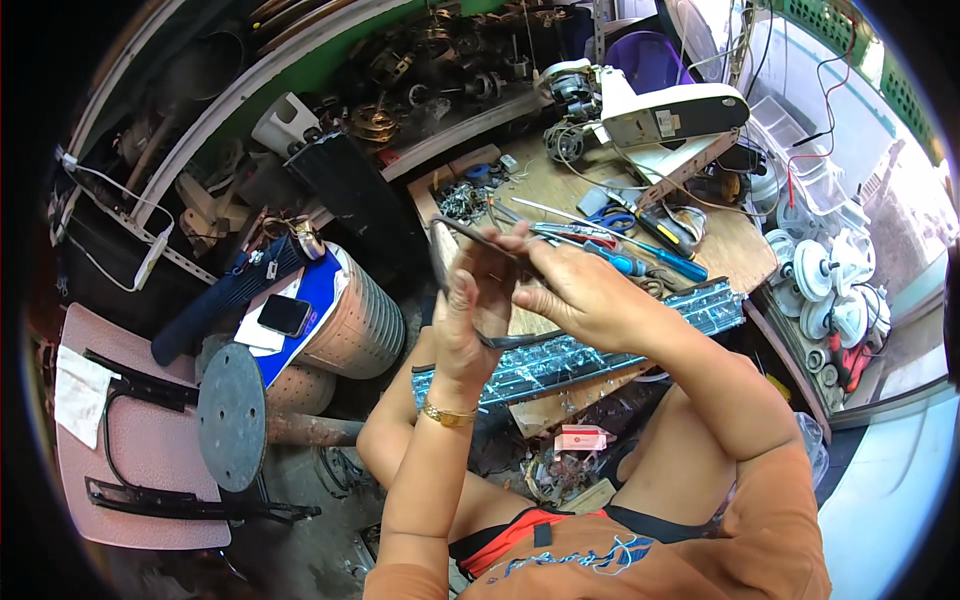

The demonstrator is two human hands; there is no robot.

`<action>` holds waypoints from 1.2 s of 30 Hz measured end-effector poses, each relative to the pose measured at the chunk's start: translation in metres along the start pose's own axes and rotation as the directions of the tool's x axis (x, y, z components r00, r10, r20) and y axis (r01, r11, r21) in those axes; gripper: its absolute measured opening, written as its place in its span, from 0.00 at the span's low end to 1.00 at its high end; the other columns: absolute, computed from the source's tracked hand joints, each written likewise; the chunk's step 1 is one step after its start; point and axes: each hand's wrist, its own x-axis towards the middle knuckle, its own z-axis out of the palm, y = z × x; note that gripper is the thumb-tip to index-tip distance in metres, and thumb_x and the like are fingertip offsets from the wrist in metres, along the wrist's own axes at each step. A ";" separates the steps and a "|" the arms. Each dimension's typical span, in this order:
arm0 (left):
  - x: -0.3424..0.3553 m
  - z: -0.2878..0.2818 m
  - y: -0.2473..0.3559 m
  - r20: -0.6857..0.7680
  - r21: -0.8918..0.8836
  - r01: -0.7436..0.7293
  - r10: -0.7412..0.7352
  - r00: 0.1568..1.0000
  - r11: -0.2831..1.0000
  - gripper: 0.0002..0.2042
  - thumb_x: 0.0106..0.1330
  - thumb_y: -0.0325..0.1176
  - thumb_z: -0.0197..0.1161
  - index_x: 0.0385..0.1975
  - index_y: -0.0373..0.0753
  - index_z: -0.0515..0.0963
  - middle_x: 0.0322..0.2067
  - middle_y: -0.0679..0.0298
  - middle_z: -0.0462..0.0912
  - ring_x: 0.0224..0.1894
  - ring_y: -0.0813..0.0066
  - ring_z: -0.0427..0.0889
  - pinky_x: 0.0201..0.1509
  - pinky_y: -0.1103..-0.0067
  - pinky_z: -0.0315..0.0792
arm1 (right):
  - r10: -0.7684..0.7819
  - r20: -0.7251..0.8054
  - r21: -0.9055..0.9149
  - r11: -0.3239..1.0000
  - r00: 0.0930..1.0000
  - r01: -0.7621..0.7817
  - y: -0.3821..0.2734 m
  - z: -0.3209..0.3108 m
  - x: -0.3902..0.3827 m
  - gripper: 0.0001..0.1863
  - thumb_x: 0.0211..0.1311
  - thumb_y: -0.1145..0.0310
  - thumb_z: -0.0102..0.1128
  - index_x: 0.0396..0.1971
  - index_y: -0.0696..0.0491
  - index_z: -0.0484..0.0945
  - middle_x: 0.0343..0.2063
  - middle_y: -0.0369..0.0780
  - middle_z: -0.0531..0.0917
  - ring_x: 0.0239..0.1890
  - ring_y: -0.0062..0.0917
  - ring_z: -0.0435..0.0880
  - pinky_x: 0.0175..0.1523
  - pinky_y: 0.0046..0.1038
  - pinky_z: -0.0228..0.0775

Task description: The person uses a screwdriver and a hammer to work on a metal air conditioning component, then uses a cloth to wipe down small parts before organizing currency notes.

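Note:
A thin black band [466,229], bent into a loop, is between my two hands above the workbench; it looks like a belt or rubber strip, but I cannot tell which. My right hand [585,290] is closed, its fingertips pinching the band near the top. The band curves behind the thumb of my left hand [472,305], whose fingers are partly hidden behind the right ones but seem curled on it. Lower down the band reappears beneath both hands. Below them lies a long blue-grey slatted panel [590,355] with pale flecks, resting along the bench's front edge.
On the wooden bench [735,235] lie a blue-handled screwdriver [680,262], blue scissors [612,217], a pile of screws [465,200] and a white machine [670,115]. White pulleys [815,268] are at right. A perforated metal drum [365,315] and a pink chair [150,440] stand left.

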 end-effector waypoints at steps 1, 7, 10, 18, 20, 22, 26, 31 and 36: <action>0.001 -0.004 0.003 -0.021 -0.032 -0.020 0.020 1.000 0.999 0.31 0.78 0.54 0.58 0.69 0.35 0.67 0.66 0.53 0.76 0.73 0.56 0.70 0.80 0.62 0.59 | 0.002 0.000 0.004 1.000 1.000 -0.002 -0.004 -0.001 -0.001 0.28 0.73 0.48 0.58 0.58 0.57 0.75 0.45 0.54 0.84 0.48 0.53 0.83 0.50 0.50 0.73; 0.010 -0.004 -0.002 -0.304 -0.102 -0.066 0.032 0.952 0.993 0.23 0.82 0.54 0.51 0.60 0.40 0.72 0.45 0.63 0.80 0.54 0.63 0.81 0.66 0.65 0.73 | -0.328 -0.047 -0.615 0.754 0.943 0.231 -0.015 0.011 -0.014 0.21 0.61 0.51 0.68 0.50 0.45 0.86 0.60 0.40 0.78 0.53 0.38 0.75 0.56 0.42 0.67; 0.011 -0.005 -0.003 -0.451 -0.082 -0.085 0.038 0.892 0.993 0.21 0.82 0.54 0.52 0.55 0.42 0.73 0.38 0.67 0.78 0.42 0.70 0.80 0.54 0.70 0.77 | -0.293 -0.106 -0.590 0.788 0.950 0.177 -0.012 0.032 -0.015 0.17 0.60 0.57 0.67 0.49 0.42 0.88 0.61 0.39 0.77 0.59 0.39 0.73 0.58 0.43 0.64; 0.026 -0.010 0.000 -0.692 0.044 -0.280 0.231 0.684 0.959 0.19 0.82 0.57 0.48 0.46 0.46 0.73 0.23 0.72 0.66 0.19 0.83 0.63 0.18 0.85 0.61 | -0.187 -0.120 -0.626 0.777 0.975 0.072 -0.007 0.067 -0.026 0.19 0.62 0.63 0.60 0.53 0.46 0.86 0.64 0.39 0.76 0.72 0.43 0.63 0.67 0.61 0.53; 0.025 -0.015 -0.003 -0.695 -0.008 -0.293 0.205 0.689 0.956 0.20 0.82 0.57 0.47 0.46 0.46 0.73 0.23 0.71 0.66 0.18 0.83 0.62 0.17 0.85 0.59 | -0.226 -0.118 -0.627 0.772 0.967 0.105 -0.005 0.066 -0.026 0.19 0.62 0.63 0.62 0.53 0.49 0.86 0.63 0.41 0.77 0.71 0.45 0.66 0.67 0.61 0.59; 0.026 -0.022 -0.001 -0.659 -0.057 -0.318 0.203 0.724 0.947 0.23 0.80 0.61 0.46 0.45 0.45 0.74 0.22 0.71 0.65 0.18 0.82 0.63 0.19 0.85 0.62 | -0.255 -0.096 -0.520 0.837 0.962 0.170 0.003 0.057 -0.019 0.20 0.60 0.64 0.65 0.53 0.49 0.86 0.62 0.43 0.77 0.68 0.45 0.69 0.66 0.56 0.64; 0.036 -0.056 0.027 -0.699 -0.098 -0.427 0.244 0.673 0.899 0.27 0.77 0.66 0.44 0.43 0.46 0.75 0.22 0.71 0.66 0.24 0.80 0.68 0.30 0.82 0.74 | -0.395 -0.093 -0.298 0.887 0.914 0.353 0.015 0.017 -0.005 0.37 0.50 0.69 0.79 0.64 0.47 0.79 0.62 0.50 0.76 0.61 0.48 0.78 0.64 0.46 0.73; 0.034 -0.056 0.041 -0.612 -0.253 -0.401 0.176 0.771 0.880 0.30 0.78 0.66 0.40 0.39 0.44 0.77 0.21 0.69 0.66 0.23 0.80 0.69 0.27 0.82 0.74 | 0.196 0.070 -0.294 0.941 0.978 -0.168 0.054 0.006 -0.015 0.25 0.64 0.64 0.70 0.62 0.47 0.78 0.53 0.47 0.84 0.51 0.45 0.85 0.53 0.42 0.79; 0.037 -0.079 0.050 -0.791 -0.036 -0.408 0.224 0.570 0.912 0.28 0.82 0.61 0.39 0.42 0.41 0.77 0.21 0.70 0.66 0.19 0.85 0.62 0.17 0.90 0.61 | -0.027 0.061 -0.402 0.914 0.998 0.049 0.029 0.015 -0.017 0.14 0.69 0.60 0.64 0.49 0.48 0.85 0.31 0.41 0.85 0.34 0.39 0.88 0.35 0.40 0.79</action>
